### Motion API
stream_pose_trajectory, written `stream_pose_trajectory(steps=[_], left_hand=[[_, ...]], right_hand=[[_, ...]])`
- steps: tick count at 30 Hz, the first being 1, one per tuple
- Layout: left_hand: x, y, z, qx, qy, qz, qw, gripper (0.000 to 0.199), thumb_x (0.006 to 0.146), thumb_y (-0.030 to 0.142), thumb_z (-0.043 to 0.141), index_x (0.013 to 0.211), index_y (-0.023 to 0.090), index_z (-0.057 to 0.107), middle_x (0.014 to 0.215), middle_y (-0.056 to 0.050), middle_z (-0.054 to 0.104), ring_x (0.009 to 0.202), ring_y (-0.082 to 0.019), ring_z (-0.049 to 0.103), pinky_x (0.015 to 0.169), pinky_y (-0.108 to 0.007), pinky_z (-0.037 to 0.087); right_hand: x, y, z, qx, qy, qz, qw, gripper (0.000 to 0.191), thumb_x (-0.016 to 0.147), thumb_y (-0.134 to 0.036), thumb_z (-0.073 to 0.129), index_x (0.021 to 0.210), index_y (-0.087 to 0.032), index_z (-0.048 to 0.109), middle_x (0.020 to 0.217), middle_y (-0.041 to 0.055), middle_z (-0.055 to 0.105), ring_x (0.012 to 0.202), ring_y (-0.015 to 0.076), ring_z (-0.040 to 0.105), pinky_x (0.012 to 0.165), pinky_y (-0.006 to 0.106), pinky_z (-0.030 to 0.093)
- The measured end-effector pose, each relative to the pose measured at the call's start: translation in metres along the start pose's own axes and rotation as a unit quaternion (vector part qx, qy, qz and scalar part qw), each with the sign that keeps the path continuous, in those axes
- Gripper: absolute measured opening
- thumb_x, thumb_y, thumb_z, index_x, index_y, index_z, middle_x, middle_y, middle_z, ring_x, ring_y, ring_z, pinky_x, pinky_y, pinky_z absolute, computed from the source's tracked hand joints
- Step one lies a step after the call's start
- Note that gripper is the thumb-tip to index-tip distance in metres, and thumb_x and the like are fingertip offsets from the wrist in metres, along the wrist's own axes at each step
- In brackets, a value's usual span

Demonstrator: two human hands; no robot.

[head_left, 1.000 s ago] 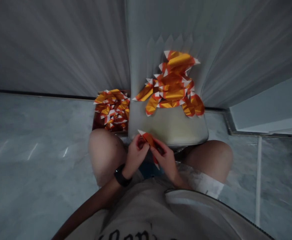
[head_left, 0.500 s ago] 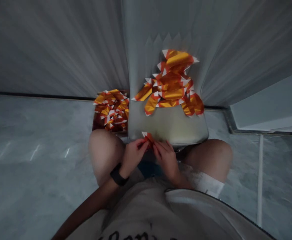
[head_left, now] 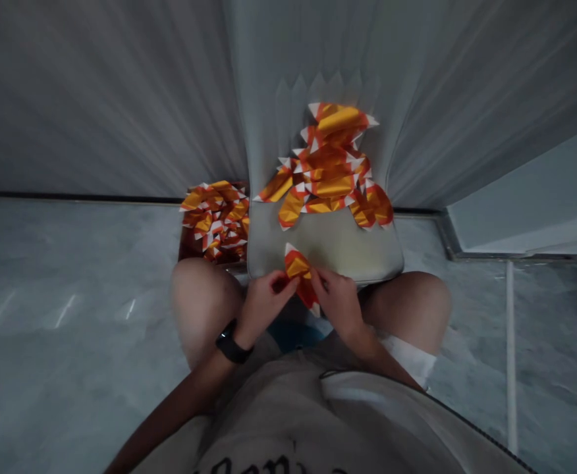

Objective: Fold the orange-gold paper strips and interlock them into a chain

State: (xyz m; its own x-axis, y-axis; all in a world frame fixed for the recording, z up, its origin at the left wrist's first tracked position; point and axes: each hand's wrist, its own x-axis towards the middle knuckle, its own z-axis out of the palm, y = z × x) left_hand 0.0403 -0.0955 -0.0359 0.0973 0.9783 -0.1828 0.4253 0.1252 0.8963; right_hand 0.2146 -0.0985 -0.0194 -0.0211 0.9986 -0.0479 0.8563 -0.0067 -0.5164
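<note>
Between both hands, one folded orange-gold paper piece (head_left: 297,266), gripped by left hand (head_left: 266,306) and right hand (head_left: 336,303); beyond the hands, more folded pieces (head_left: 325,172) heaped on a pale cushion (head_left: 323,247), others in a box (head_left: 186,247) left of it.

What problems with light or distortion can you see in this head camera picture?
In the head view, the light is dim and bluish; wide-angle distortion fans the pleats of the grey fabric curtain outward; small white glare streaks mark the grey marble floor; the orange-gold folded paper pieces stay fairly sharp.
</note>
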Motion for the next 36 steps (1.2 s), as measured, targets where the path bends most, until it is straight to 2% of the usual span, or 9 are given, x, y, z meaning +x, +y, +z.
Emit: stream_pose_trajectory(steps=[4, 9, 13, 16, 19, 22, 26, 30, 36], left_hand=[[-0.001, -0.002, 0.005, -0.03, -0.032, -0.024, 0.999, 0.039, 0.089, 0.054, 0.06, 0.086, 0.016, 0.071, 0.07, -0.002, 0.07, 0.062, -0.015, 0.065, 0.056, -0.022, 0.048], [0.014, -0.002, -0.01, -0.038, -0.106, -0.022, 0.993, 0.043, 0.087, 0.059, 0.062, 0.084, 0.017, 0.071, 0.07, -0.002, 0.07, 0.062, -0.015, 0.065, 0.056, -0.022, 0.049], [0.025, 0.003, -0.016, -0.057, -0.085, -0.016, 0.995, 0.047, 0.086, 0.061, 0.062, 0.088, 0.016, 0.073, 0.076, -0.004, 0.072, 0.065, -0.016, 0.066, 0.057, -0.023, 0.051], [0.026, 0.007, -0.015, -0.073, -0.073, -0.013, 0.995, 0.048, 0.086, 0.062, 0.062, 0.092, 0.016, 0.073, 0.081, -0.005, 0.073, 0.067, -0.016, 0.067, 0.057, -0.024, 0.053], [0.018, 0.01, -0.01, -0.049, -0.038, -0.008, 0.998, 0.046, 0.085, 0.061, 0.064, 0.096, 0.017, 0.072, 0.084, -0.005, 0.074, 0.068, -0.017, 0.068, 0.057, -0.025, 0.053], [0.004, 0.01, -0.001, -0.01, -0.005, -0.015, 1.0, 0.043, 0.085, 0.059, 0.064, 0.093, 0.018, 0.072, 0.077, -0.004, 0.073, 0.067, -0.017, 0.068, 0.056, -0.024, 0.052], [-0.007, 0.006, 0.012, -0.01, -0.022, -0.029, 0.999, 0.041, 0.088, 0.057, 0.062, 0.09, 0.018, 0.073, 0.074, -0.004, 0.073, 0.064, -0.017, 0.067, 0.054, -0.024, 0.05], [-0.004, 0.004, 0.015, -0.022, -0.031, -0.026, 0.999, 0.036, 0.091, 0.051, 0.059, 0.093, 0.018, 0.073, 0.078, -0.004, 0.074, 0.067, -0.017, 0.068, 0.056, -0.024, 0.052], [0.004, 0.006, 0.002, -0.06, -0.103, -0.035, 0.992, 0.037, 0.091, 0.052, 0.057, 0.093, 0.018, 0.072, 0.079, -0.005, 0.074, 0.067, -0.017, 0.068, 0.053, -0.023, 0.052]], right_hand=[[0.002, 0.001, -0.002, -0.002, -0.007, 0.019, 1.0, 0.036, 0.102, -0.031, 0.047, 0.084, -0.018, 0.076, 0.079, 0.0098, 0.077, 0.066, 0.0174, 0.067, 0.06, 0.028, 0.029], [0.008, 0.009, -0.008, 0.069, -0.034, 0.008, 0.997, 0.035, 0.101, -0.03, 0.048, 0.085, -0.017, 0.077, 0.082, 0.0085, 0.078, 0.068, 0.017, 0.067, 0.062, 0.026, 0.033], [0.001, 0.007, -0.011, 0.146, -0.018, 0.019, 0.989, 0.029, 0.098, -0.035, 0.053, 0.097, -0.019, 0.078, 0.092, 0.0063, 0.079, 0.075, 0.0179, 0.07, 0.067, 0.024, 0.04], [-0.007, 0.002, -0.011, 0.161, -0.02, 0.031, 0.986, 0.025, 0.095, -0.035, 0.058, 0.099, -0.022, 0.079, 0.093, 0.0051, 0.08, 0.078, 0.0185, 0.072, 0.07, 0.024, 0.043], [-0.011, -0.001, -0.011, 0.097, -0.01, 0.061, 0.993, 0.028, 0.097, -0.033, 0.055, 0.092, -0.021, 0.08, 0.085, 0.0064, 0.079, 0.071, 0.0181, 0.07, 0.064, 0.024, 0.039], [-0.011, -0.003, -0.009, 0.014, 0.016, 0.084, 0.996, 0.032, 0.099, -0.035, 0.052, 0.091, -0.021, 0.08, 0.081, 0.0083, 0.079, 0.063, 0.0167, 0.067, 0.059, 0.026, 0.032], [-0.012, -0.005, -0.005, -0.039, 0.022, 0.079, 0.996, 0.034, 0.1, -0.038, 0.052, 0.089, -0.021, 0.08, 0.078, 0.0086, 0.078, 0.057, 0.0146, 0.062, 0.056, 0.027, 0.026], [-0.012, -0.005, -0.007, -0.036, 0.007, 0.071, 0.997, 0.035, 0.101, -0.036, 0.05, 0.09, -0.021, 0.079, 0.079, 0.0095, 0.078, 0.058, 0.0156, 0.063, 0.056, 0.028, 0.027], [-0.004, 0.009, -0.019, 0.099, -0.051, 0.065, 0.992, 0.035, 0.098, -0.034, 0.05, 0.087, -0.02, 0.08, 0.08, 0.0076, 0.078, 0.067, 0.0179, 0.067, 0.06, 0.024, 0.037]])
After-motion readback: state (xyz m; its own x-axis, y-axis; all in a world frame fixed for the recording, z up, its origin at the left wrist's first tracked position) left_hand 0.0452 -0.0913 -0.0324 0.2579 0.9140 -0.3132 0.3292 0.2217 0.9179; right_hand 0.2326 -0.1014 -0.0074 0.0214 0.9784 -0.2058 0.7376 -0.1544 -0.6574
